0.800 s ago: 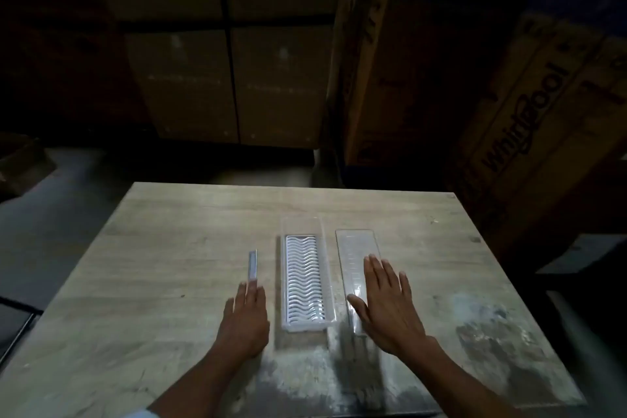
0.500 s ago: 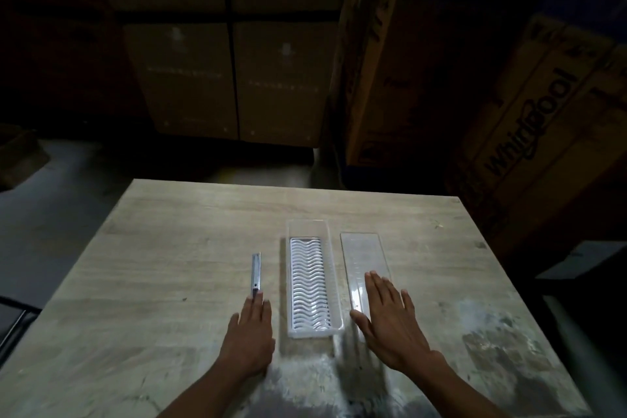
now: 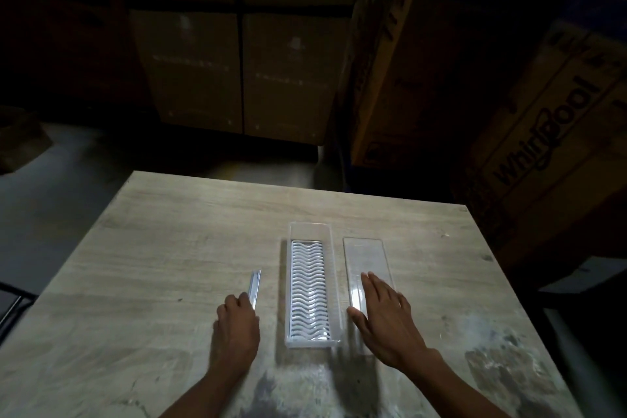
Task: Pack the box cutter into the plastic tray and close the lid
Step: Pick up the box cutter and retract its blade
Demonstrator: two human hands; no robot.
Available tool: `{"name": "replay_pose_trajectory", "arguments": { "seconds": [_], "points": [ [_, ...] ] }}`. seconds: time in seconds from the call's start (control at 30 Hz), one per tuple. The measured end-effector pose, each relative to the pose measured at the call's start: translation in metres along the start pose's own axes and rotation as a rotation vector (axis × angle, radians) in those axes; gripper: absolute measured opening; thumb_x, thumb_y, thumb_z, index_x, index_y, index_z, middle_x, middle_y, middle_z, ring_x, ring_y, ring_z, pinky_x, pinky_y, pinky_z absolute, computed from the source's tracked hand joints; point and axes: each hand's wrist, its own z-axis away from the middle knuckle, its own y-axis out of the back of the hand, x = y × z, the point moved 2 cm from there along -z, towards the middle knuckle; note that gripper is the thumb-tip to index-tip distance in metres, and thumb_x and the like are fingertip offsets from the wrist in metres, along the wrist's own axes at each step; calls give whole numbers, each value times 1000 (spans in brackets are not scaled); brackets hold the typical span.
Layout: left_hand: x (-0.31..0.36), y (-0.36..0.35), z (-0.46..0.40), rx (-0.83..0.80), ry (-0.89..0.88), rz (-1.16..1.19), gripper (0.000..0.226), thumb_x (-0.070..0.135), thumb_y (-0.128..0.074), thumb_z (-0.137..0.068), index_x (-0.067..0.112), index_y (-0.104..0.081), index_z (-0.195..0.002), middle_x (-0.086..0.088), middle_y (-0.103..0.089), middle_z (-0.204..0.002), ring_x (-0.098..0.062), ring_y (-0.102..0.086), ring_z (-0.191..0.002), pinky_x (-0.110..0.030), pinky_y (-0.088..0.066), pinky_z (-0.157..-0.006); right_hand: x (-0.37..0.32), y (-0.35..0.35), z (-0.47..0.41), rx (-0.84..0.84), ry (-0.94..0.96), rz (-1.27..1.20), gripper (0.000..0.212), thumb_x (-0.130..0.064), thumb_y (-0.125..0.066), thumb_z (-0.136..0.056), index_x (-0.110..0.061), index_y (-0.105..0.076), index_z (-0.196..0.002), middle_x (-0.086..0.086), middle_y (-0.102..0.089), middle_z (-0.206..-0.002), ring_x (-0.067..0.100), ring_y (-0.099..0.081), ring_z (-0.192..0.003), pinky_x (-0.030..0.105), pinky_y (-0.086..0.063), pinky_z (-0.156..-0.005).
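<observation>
We noted that the left hand (image 3: 235,327), which had lain flat on the table (image 3: 142,248) with its fingertips just short of the box cutter (image 3: 255,287), had curled its fingers and closed them around the cutter's near end. The cutter's near end appeared raised slightly off the wood. The right hand (image 3: 385,317) had slid a little farther up the lid (image 3: 366,260), palm down.

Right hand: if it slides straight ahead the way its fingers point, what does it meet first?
Nothing new: the right hand already lies flat on the clear lid, so it would likely run along it, then onto bare table.
</observation>
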Motion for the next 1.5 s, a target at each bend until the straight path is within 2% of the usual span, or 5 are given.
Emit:
{"name": "replay_pose_trajectory", "arguments": {
  "seconds": [0.83,1.07,1.17,1.33,1.5],
  "points": [
    [0,6,-20,-63,201,247,18,9,-59,-82,7,-52,-99,-21,-49,-110,-44,-61,-95,-45,-52,-83,3,-3,-2,-47,-24,-44,103,-82,9,-76,-23,-5,-159,0,-9,-170,19,-12,-156,44,-13,-125],
    [32,91,-15,75,210,769,16,10,-80,-72,12,-69,-84,-9,-75,-81,-30,-71,-81,-35,-51,-71,4,13,3,52,-56,-86,116,-87,18,-69,-22,-19,-158,1,-22,-167,20,-23,-152,41,-21,-122],
    [67,152,0,116,87,1009,16,12,-80,-77,21,-68,-82,0,-74,-76,-20,-70,-69,-35,-56,-63,-15,39,4,226,-36,-245,102,-87,-1,-80,-22,-47,-144,-1,-48,-153,18,-44,-140,39,-36,-114],
    [108,226,35,157,-161,1132,14,19,-74,-85,25,-67,-95,5,-73,-87,-5,-71,-79,-22,-59,-71,-66,118,16,423,82,-717,17,-36,-55,-100,-34,-68,-111,-13,-74,-107,4,-68,-103,26,-56,-85],
    [132,254,49,169,-271,1099,26,23,-71,-86,27,-61,-110,6,-71,-93,-8,-71,-86,-21,-58,-76,-102,185,23,352,226,-1062,20,-31,-52,-100,-33,-65,-116,-13,-74,-103,8,-71,-97,25,-60,-79]
  ]
}}
